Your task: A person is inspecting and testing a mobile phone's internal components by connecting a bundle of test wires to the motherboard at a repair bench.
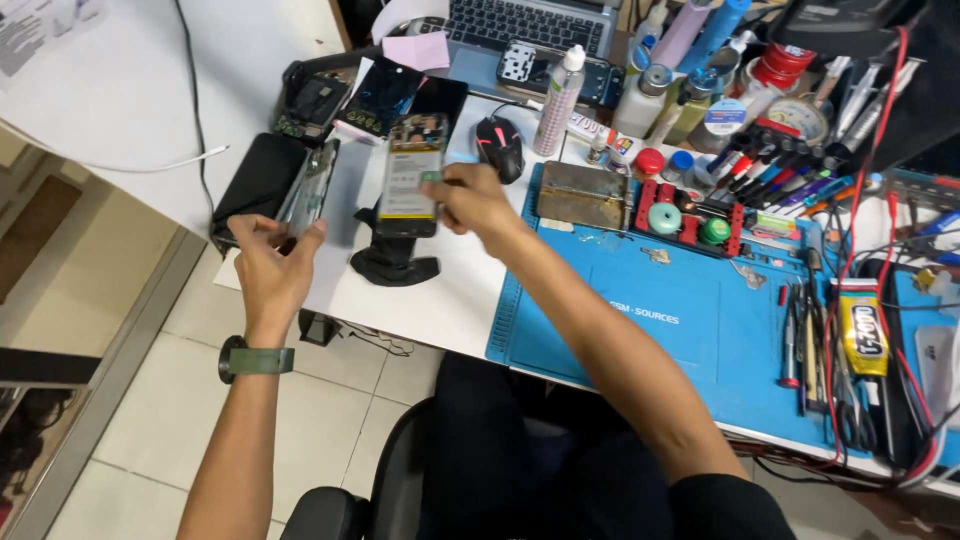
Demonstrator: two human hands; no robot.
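Head view: the left hand (268, 262) at nine o'clock has fingers curled round the edge of a phone frame (308, 188). The right hand (474, 196), centre, seems to pinch the opened phone (410, 172) on its black stand (394, 262). Blue mat (660, 320) at three o'clock.

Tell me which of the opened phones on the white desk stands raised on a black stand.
The opened phone under the right hand, showing its battery; the others lie flat behind it or rest at the left hand.
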